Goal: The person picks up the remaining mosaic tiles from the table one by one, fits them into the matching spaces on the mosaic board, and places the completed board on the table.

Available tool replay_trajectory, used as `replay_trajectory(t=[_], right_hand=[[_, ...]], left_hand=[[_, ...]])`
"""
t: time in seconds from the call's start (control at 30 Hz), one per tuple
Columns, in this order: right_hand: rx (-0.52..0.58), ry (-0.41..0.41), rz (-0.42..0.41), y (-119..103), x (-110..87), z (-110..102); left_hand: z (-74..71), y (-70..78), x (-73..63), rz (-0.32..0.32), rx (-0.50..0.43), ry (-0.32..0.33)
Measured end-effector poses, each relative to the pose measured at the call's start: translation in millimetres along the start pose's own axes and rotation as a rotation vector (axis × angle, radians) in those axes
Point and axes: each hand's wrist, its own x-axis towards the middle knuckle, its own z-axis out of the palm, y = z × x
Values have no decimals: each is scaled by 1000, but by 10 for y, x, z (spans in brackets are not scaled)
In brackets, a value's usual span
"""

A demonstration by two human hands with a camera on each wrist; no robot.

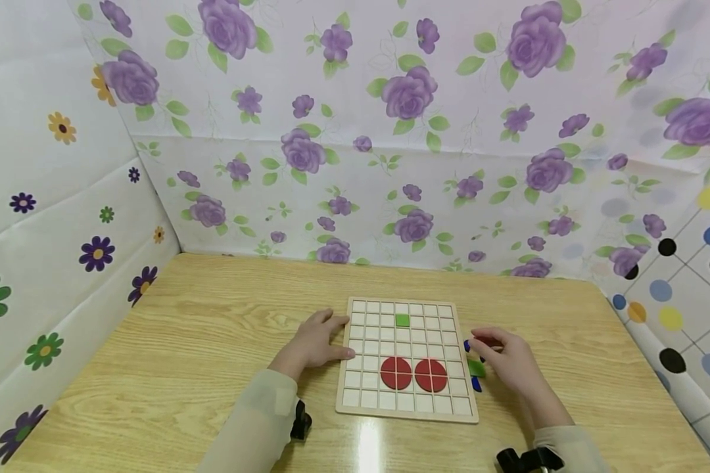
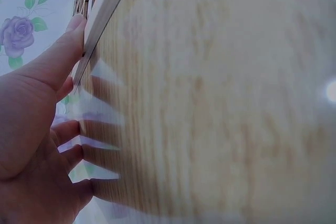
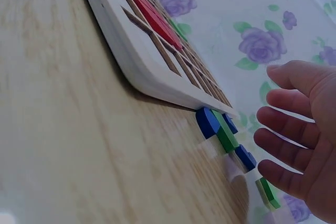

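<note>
A square wooden grid board [image 1: 407,415] lies on the table. In its lower cells, red quarter pieces form two discs, a left one [image 1: 388,381] and a right one [image 1: 439,384]. One green square [image 1: 402,320] fills a cell near the top. My left hand [image 1: 315,339] rests at the board's left edge, thumb [image 2: 77,24] against the rim and fingers spread. Beyond the right edge my right hand [image 1: 511,361] hovers, fingers loosely bent, by small loose pieces. Among these, the right wrist view shows a blue piece [image 3: 207,123] and a green piece [image 3: 224,131]; nothing shows in that hand.
Another blue piece [image 3: 245,158] and a green one [image 3: 268,193] lie farther along the table [image 1: 242,295]. Flowered cloth [image 1: 361,197] stands behind the table's far edge, with more cloth on both sides. Black wrist mounts [image 1: 300,422] sit at my sleeves.
</note>
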Motion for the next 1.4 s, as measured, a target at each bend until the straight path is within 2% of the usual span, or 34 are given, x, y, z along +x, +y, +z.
replay_trajectory(t=[0.6, 1.17, 1.3, 1.4], right_hand=[[-65, 77, 27, 173, -10, -176], [-69, 137, 74, 310, -32, -321], [-74, 122, 92, 348, -46, -354], [-108, 62, 98, 390, -60, -373]], left_hand=[[7, 1, 19, 2, -7, -5], [-10, 21, -12, 7, -2, -1], [-1, 20, -6, 11, -3, -2], [10, 26, 8, 17, -4, -1]])
